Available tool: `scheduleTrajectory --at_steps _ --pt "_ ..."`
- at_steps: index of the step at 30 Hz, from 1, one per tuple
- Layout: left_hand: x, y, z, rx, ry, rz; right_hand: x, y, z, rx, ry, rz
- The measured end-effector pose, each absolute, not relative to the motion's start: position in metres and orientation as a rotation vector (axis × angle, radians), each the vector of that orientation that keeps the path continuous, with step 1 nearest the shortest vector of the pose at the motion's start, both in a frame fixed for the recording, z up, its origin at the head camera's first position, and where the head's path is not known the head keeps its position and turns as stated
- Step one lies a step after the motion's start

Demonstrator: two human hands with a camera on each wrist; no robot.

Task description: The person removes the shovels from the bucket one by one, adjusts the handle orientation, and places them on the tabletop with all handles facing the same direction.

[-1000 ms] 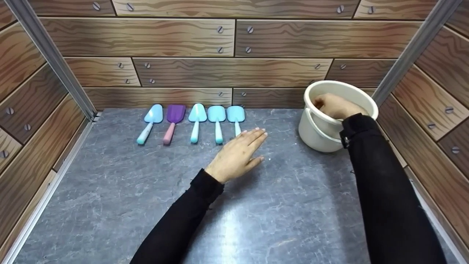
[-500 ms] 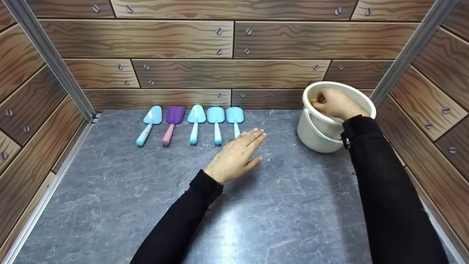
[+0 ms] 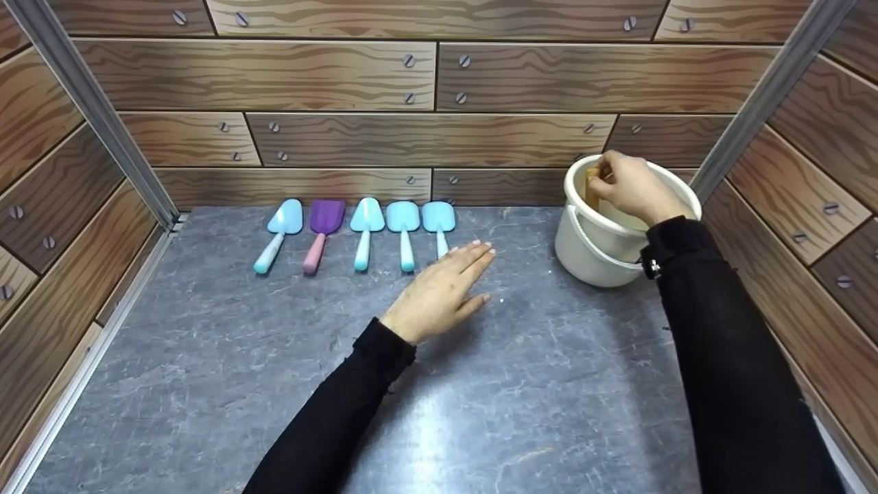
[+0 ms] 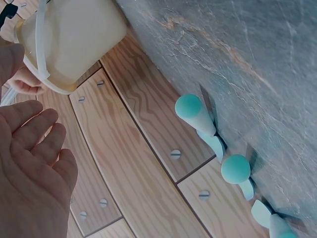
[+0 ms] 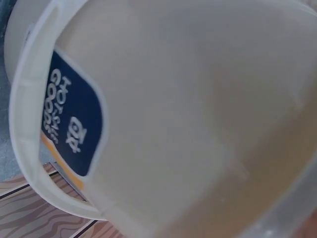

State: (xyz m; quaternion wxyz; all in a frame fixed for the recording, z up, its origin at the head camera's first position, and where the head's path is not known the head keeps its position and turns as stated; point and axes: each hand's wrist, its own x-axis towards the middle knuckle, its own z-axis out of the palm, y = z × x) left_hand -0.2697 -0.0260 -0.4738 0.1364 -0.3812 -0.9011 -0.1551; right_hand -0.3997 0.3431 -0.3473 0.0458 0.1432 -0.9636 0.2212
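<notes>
My right hand (image 3: 634, 189) is at the mouth of a cream bucket (image 3: 595, 257), pinching an orange-yellow object (image 3: 591, 188). Most of that object is hidden by the fingers and the bucket wall, so its kind cannot be told. My left hand (image 3: 439, 295) is held palm down with straight fingers and grips nothing. Its fingers cover the handle end of the rightmost light-blue toy shovel (image 3: 439, 218). In the left wrist view the left hand (image 4: 34, 168) shows an open palm, with the bucket (image 4: 84, 44) beyond it. The right wrist view is filled by the bucket wall and its dark label (image 5: 74, 116).
Left of that shovel, several more lie in a row by the back wall: light-blue ones (image 3: 402, 217) and a purple one (image 3: 326, 217) with a pink handle. Wood-patterned walls (image 3: 343, 75) and metal corner posts enclose the grey marbled surface (image 3: 226, 363) on the back and sides.
My right hand has risen from inside the bucket to its rim, bringing the orange-yellow object into sight. The left hand and the shovels have stayed in place.
</notes>
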Motion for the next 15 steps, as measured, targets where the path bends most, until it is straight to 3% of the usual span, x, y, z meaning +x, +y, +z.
scheduleTrajectory --at_steps 15 --pt "-0.270 -0.026 -0.474 -1.105 -2.601 -0.439 -0.389 0.331 -0.321 0.353 -2.821 0.808"
